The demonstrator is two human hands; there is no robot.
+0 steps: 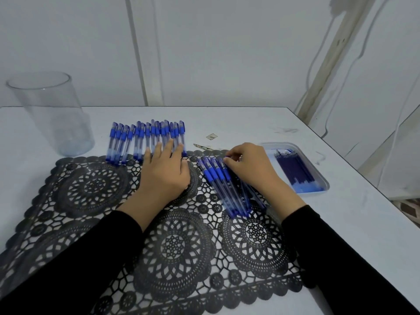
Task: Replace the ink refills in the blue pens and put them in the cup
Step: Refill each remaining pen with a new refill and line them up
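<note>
Several blue capped pens [141, 139] lie side by side in a row at the far edge of the black lace mat [177, 246]. My left hand [164, 173] lies flat, its straight fingers resting on the right end of that row. A second bunch of blue pens [221, 185] lies slanted on the mat. My right hand [250, 169] has curled fingers pinching the top end of a pen in that bunch. A clear tray [322, 178] at the right holds dark blue ink refills [295, 171]. The clear plastic cup [52, 112] stands upright at the far left, holding nothing.
The white table [352, 223] ends close on the right and at the back against a white wall. A small scrap [211, 136] and a thin strip [202, 146] lie behind the mat. White cables hang at the right.
</note>
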